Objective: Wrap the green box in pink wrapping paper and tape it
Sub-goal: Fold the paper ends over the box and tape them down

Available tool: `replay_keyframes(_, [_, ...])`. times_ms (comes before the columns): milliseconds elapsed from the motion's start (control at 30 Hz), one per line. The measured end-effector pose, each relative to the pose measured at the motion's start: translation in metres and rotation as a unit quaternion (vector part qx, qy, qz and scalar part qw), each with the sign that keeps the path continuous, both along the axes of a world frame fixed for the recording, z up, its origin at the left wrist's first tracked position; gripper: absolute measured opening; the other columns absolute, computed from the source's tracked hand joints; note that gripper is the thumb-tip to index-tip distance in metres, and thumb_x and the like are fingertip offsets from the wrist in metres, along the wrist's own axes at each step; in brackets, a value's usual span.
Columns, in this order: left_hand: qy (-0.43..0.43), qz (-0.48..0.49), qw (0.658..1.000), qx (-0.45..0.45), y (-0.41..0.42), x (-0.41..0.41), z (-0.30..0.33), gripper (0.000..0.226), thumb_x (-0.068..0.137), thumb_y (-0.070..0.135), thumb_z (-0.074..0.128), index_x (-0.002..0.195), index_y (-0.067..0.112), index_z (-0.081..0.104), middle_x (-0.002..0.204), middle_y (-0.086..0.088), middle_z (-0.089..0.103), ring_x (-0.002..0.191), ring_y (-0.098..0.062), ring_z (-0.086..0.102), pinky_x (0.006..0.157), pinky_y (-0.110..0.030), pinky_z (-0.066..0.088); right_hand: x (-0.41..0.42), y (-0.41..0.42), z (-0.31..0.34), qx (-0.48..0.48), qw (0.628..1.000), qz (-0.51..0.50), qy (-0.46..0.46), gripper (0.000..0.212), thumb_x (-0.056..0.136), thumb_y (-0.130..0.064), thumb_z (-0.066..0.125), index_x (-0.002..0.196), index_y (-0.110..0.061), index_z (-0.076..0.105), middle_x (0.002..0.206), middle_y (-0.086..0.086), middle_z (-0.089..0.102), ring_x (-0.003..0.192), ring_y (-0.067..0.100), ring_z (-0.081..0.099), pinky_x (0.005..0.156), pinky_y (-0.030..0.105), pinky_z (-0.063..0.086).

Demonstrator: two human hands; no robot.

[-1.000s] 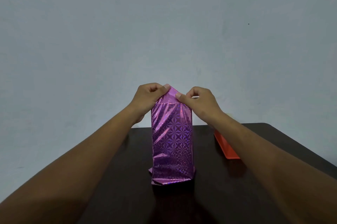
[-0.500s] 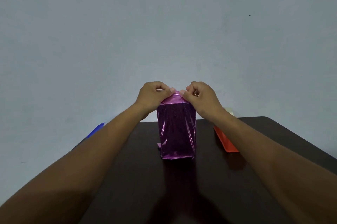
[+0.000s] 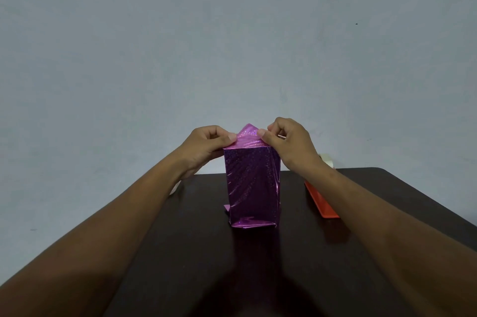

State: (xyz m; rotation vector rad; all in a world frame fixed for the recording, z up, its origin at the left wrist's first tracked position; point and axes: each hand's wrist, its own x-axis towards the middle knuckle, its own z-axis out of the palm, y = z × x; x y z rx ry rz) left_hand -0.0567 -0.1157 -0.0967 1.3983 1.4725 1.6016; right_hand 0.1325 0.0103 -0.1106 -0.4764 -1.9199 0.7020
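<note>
The box stands upright near the middle of the worktop, fully covered in pink paper, so no green shows. At its top end the left hand and the right hand each pinch a side of the paper with thumb against curled fingers, shaping a pointed flap that stands above the top. The risks, as I judge them: the box is tall on a small base, so an uneven pull from either hand could tip it; the shiny paper looks springy, so the flap may open again if released before taping. Both hands are busy, and the tape lies behind the right wrist by an orange tray toward the right edge. A loose bit of paper sticking out at the base's left corner could let the lower end unfold.
</note>
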Motion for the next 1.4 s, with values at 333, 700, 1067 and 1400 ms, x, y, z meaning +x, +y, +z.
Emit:
replay_keyframes(333, [0.016,0.027,1.000,0.000,0.002,0.006,0.002,0.010,0.090,0.014,0.075,0.090,0.005,0.071,0.098,-0.012,0.071,0.091,-0.020,0.067,0.090,-0.030,0.056,0.001,0.006,-0.002,0.007,1.000,0.006,0.024,0.039,0.089,-0.034,0.074,0.072,-0.004,0.057,0.089,0.011,0.065,0.090,0.023,0.061,0.084,0.033,0.049])
replay_keyframes(700, [0.037,0.054,0.998,-0.014,0.007,0.010,0.005,0.015,0.097,0.002,0.062,0.108,0.011,0.065,0.107,-0.016,0.065,0.086,-0.017,0.065,0.079,-0.024,0.057,-0.003,0.007,0.009,-0.077,0.996,0.044,-0.010,0.018,0.090,-0.026,0.075,0.103,-0.018,0.066,0.111,0.001,0.061,0.105,0.014,0.062,0.086,0.023,0.051])
replay_keyframes(1067, [0.170,0.126,0.967,-0.145,0.034,0.031,0.025,0.043,0.095,0.055,0.061,0.088,0.013,0.068,0.071,0.001,0.068,0.055,-0.008,0.061,0.055,-0.021,0.048,-0.011,0.008,0.017,-0.109,0.993,0.016,-0.034,0.016,0.089,-0.016,0.073,0.104,-0.019,0.067,0.111,0.001,0.059,0.102,0.015,0.060,0.087,0.027,0.053])
replay_keyframes(1400, [0.082,0.136,0.964,-0.213,0.053,0.020,0.027,0.029,0.089,0.042,0.074,0.097,0.015,0.069,0.082,-0.002,0.070,0.067,-0.014,0.063,0.066,-0.029,0.052,-0.019,0.011,0.023,-0.182,0.980,0.039,-0.064,0.035,0.090,-0.037,0.073,0.114,-0.016,0.061,0.106,-0.003,0.060,0.097,0.010,0.060,0.072,0.021,0.045])
